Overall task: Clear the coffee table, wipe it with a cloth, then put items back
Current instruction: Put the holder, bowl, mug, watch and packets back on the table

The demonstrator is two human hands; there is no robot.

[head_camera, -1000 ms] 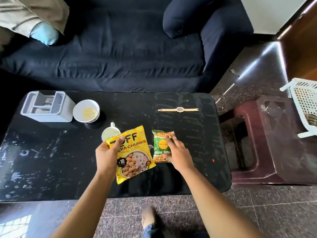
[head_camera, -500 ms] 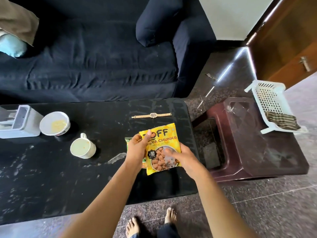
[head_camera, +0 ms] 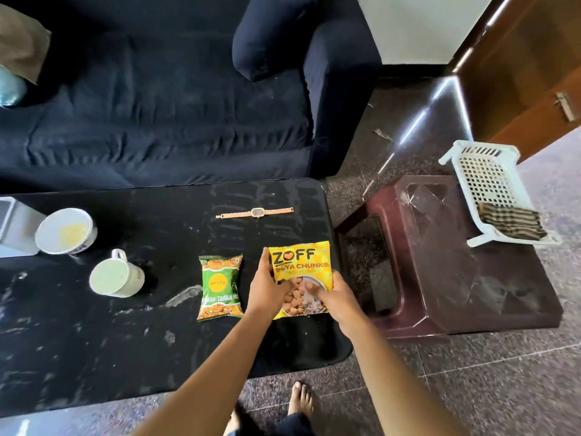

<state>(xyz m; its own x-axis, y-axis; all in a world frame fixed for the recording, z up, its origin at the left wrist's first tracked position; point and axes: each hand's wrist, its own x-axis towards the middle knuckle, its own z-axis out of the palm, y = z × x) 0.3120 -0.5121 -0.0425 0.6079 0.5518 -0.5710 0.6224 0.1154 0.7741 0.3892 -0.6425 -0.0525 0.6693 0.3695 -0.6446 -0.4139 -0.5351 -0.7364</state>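
The left hand (head_camera: 267,294) and right hand (head_camera: 334,305) both clasp the Zoff soya chunks packet (head_camera: 303,262), shifted to the coffee table's (head_camera: 141,357) 3 o'clock edge; the green snack packet (head_camera: 220,286), released by the right hand, lies at its 9 o'clock. Clearing looks barely begun.

**Tally: tabletop and around it**

On the tabletop (head_camera: 94,341):
- Snack packets, two: one yellow packet (head_camera: 301,262) and one green packet (head_camera: 220,287).
- Wristwatch (head_camera: 257,212), one.
- Bowl (head_camera: 64,231), one.
- Mug (head_camera: 114,278), one.
- Pale box (head_camera: 15,228), one, only partly seen at the left edge.

Off the tabletop:
- Stool (head_camera: 456,262), one.
- White basket (head_camera: 452,155), one.
- Folded cloth (head_camera: 511,220), one.
- Sofa (head_camera: 157,121), one.

Hands, two: left hand (head_camera: 267,291) and right hand (head_camera: 338,302).
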